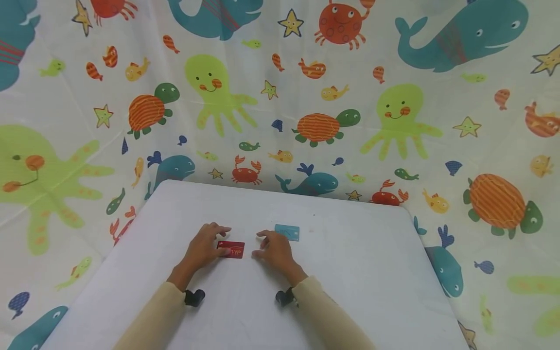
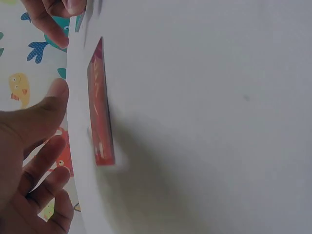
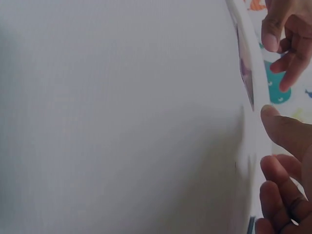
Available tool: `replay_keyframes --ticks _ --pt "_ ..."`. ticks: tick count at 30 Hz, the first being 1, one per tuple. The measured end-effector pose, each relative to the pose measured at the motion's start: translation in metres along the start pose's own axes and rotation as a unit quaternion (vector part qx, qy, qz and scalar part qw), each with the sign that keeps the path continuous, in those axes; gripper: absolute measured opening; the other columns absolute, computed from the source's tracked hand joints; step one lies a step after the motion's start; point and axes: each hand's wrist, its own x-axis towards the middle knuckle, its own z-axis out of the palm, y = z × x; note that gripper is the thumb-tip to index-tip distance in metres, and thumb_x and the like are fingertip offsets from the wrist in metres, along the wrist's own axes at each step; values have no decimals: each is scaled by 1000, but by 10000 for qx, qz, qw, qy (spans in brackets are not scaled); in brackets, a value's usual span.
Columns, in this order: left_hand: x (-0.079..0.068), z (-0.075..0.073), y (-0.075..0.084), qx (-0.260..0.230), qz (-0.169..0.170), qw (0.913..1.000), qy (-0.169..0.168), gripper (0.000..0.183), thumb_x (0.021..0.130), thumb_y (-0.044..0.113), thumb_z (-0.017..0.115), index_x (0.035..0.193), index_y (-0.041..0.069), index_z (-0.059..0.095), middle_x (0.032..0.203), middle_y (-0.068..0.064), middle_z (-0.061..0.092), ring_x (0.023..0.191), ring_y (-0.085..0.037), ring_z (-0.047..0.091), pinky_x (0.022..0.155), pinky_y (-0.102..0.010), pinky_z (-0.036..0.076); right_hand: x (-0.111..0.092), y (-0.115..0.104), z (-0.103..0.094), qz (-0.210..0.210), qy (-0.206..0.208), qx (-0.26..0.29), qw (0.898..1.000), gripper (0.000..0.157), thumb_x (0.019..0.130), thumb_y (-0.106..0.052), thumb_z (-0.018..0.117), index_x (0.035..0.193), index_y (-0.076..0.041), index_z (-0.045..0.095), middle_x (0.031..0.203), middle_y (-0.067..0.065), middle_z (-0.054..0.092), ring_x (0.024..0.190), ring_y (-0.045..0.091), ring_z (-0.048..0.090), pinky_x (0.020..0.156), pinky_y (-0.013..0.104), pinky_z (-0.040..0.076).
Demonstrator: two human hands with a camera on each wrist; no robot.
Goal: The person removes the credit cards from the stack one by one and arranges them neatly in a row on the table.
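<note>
The right grip (image 3: 292, 170) has its thumb and fingers parted beside the bench's (image 3: 122, 122) far edge. A card (image 3: 246, 70), nearly edge-on, lies just above its thumb tip; the left grip (image 3: 290, 36) is above it. Patterned cloth (image 3: 278, 87) shows behind. The dark sliver (image 3: 251, 225) below its fingers may be another card.

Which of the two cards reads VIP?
The red card, by the left hand, shows VIP in pale letters. The blue card lies farther back, partly hidden by the right hand in the head view.
</note>
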Motion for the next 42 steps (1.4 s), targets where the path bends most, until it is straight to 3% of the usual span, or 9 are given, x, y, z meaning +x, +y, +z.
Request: replay_keyframes --ticks 7,19,27,42 --pt "12 9 14 -128 71 9999 -9 64 84 28 92 142 16 67 119 -7 69 115 -28 62 99 -53 61 1 11 -13 95 74 -24 9999 50 88 -29 89 134 -21 71 89 -9 69 88 8 62 90 30 59" --pt "29 24 36 -113 230 9996 -76 61 84 28 93 140 18 69 117 -5 70 113 -24 61 99 -47 61 3 31 -33 130 383 -264 9988 54 84 -26 92 134 -16 72 87 -6 69 85 13 59 91 35 57" --pt "39 33 46 -56 394 9992 -72 61 83 31 93 138 19 70 116 -3 71 114 -24 60 99 -47 60 3 41 -44 223 463 -337 9981 54 85 -25 91 135 -15 71 87 -3 68 91 18 59 101 46 54" --pt "54 46 59 -89 461 9987 -201 63 83 32 93 139 19 69 116 -3 72 116 -23 61 104 -47 59 7 55 -53 286 706 -498 9959 50 85 -22 91 131 -15 72 86 -2 69 90 18 61 101 46 54"
